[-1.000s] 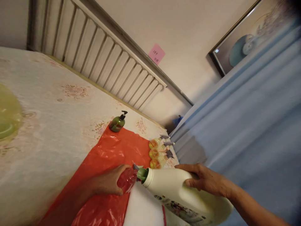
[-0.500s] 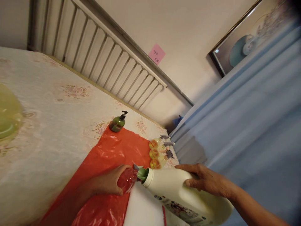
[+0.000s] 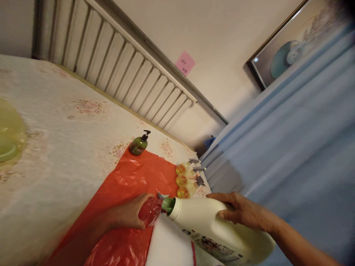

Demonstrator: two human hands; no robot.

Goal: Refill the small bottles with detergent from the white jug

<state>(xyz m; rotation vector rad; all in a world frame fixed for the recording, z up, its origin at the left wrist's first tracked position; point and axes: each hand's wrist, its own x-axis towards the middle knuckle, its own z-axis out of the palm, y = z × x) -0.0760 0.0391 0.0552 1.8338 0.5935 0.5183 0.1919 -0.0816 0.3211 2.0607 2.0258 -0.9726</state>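
My left hand (image 3: 135,213) is wrapped round a clear reddish bottle (image 3: 151,211), whose neck meets the green spout (image 3: 168,204) of a large cream jug (image 3: 210,225). The jug lies tilted nearly on its side, its mouth pointing left at the bottle. My right hand (image 3: 241,212) grips the jug from above, thumb on the near side; some of its fingers are hidden behind it. Beneath the bottle spreads a red plastic sheet (image 3: 144,171). Whether liquid is flowing between spout and bottle I cannot make out.
Several clear spray bottles with yellow-orange liquid (image 3: 182,180) stand behind the jug's mouth. A green pump bottle (image 3: 138,145) is at the sheet's far corner. A yellow translucent container (image 3: 11,133) sits at left. A white block (image 3: 169,240) lies below the jug; a blue curtain (image 3: 277,147) hangs at right.
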